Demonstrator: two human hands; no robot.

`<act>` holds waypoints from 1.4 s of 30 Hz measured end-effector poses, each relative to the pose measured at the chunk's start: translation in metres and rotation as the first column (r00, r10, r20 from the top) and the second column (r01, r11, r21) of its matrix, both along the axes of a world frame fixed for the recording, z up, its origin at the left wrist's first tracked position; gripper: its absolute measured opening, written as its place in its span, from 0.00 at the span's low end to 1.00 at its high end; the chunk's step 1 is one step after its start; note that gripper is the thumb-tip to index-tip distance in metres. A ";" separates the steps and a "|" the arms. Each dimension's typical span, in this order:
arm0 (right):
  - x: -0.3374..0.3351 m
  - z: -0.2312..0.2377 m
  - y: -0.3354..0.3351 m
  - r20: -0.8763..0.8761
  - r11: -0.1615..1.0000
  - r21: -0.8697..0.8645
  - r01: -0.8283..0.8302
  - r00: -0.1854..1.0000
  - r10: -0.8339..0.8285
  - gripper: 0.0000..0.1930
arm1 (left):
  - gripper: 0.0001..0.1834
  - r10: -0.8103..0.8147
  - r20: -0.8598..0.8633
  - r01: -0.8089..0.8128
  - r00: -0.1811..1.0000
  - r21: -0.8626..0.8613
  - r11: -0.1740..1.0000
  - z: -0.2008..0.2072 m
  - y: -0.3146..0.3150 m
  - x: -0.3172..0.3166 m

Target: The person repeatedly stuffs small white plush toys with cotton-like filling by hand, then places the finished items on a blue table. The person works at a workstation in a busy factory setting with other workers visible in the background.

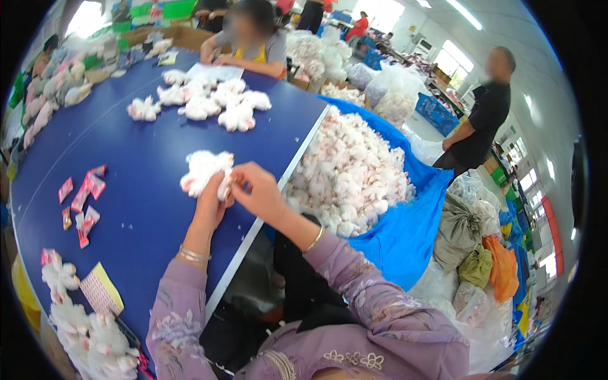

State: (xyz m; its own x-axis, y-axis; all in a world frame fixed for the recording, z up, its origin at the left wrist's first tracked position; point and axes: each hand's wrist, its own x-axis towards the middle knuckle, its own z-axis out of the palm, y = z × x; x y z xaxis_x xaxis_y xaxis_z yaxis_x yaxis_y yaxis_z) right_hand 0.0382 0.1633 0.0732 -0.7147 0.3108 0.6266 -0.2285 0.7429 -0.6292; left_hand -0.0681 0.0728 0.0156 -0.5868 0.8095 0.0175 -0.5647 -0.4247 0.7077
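Observation:
Over the blue table (145, 237), my left hand (214, 199) is closed round a small white plush toy (201, 170) with pink parts. The toy's fluffy body sticks out beyond my fingers, toward the far side. My right hand (256, 190) comes in from the right, its thumb and forefinger pinched together at the toy's right edge. Whatever lies between those fingertips is too small to make out. Farther off on the table lies a loose group of similar white plush toys (237, 115).
Pink wrapped sweets (95, 185) lie left on the table, above a yellow-edged paper (101, 290) and more plush toys (104, 335). A blue sheet (405, 244) holds a heap of white toys (348, 171) at right. One person (253, 38) sits opposite; another (484, 114) stands right.

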 end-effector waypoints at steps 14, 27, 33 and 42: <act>-0.013 0.011 -0.007 0.036 0.985 0.140 0.097 0.994 -0.103 0.08 | 0.13 -0.099 -0.035 0.101 0.994 0.058 0.993 0.009 -0.014 0.003; 0.006 -0.003 -0.002 0.228 0.803 -0.591 0.078 0.971 0.073 0.09 | 0.13 0.098 -0.026 -0.098 0.995 0.017 0.995 0.001 -0.010 -0.007; -0.009 -0.018 -0.042 0.153 0.756 -0.653 0.045 0.985 0.074 0.10 | 0.12 0.327 0.012 -0.326 0.945 -0.054 0.944 -0.006 -0.001 -0.003; -0.012 -0.010 -0.025 0.063 0.993 0.105 0.060 0.996 -0.067 0.08 | 0.15 0.451 -0.298 -0.470 0.841 0.008 0.883 0.001 -0.002 0.005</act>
State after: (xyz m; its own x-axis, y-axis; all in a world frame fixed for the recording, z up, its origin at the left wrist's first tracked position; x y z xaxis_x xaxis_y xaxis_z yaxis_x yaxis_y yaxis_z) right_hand 0.0264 0.1386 0.0632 -0.7364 0.2935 0.6096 -0.1392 0.8160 -0.5611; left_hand -0.0635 0.0706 0.0168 -0.8696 0.4523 0.1982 -0.0868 -0.5351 0.8403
